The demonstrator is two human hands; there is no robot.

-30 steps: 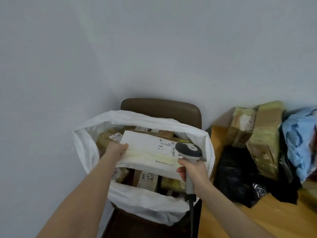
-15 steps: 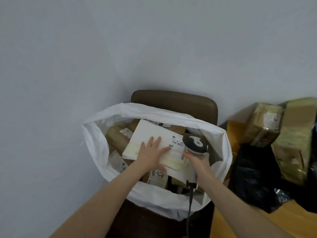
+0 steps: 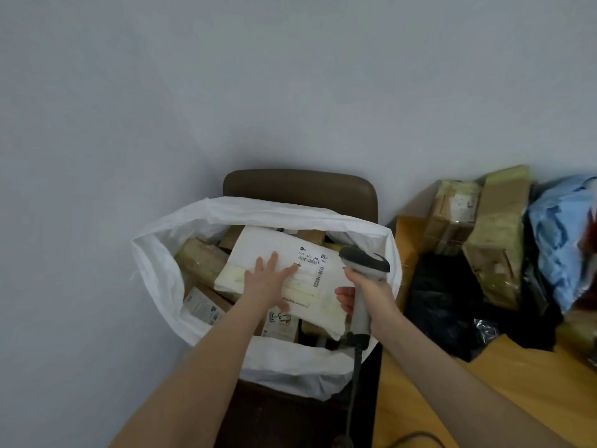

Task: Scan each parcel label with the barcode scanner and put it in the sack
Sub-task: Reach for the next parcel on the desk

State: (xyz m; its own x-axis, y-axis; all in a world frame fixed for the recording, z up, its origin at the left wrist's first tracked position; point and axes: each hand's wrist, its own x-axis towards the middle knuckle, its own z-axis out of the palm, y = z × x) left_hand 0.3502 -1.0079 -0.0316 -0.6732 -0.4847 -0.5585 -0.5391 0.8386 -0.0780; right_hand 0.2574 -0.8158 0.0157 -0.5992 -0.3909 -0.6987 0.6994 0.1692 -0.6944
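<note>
the sack (image 3: 155, 253) looks nearly full: the left grip (image 3: 268, 281), fingers flat, presses a white parcel (image 3: 258, 247) onto the load, the right grip (image 3: 371, 295) holds the scanner (image 3: 363, 261), and more parcels (image 3: 497, 240) wait on the counter (image 3: 517, 386).

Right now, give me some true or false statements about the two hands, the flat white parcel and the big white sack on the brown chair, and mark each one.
1. The left hand lies flat, fingers straight, on the flat white parcel. True.
2. The right hand holds nothing. False: it grips the grey barcode scanner.
3. The white woven sack stands open on the brown padded chair. True.
4. That parcel is alone in the sack. False: brown taped boxes lie beneath it.
</note>
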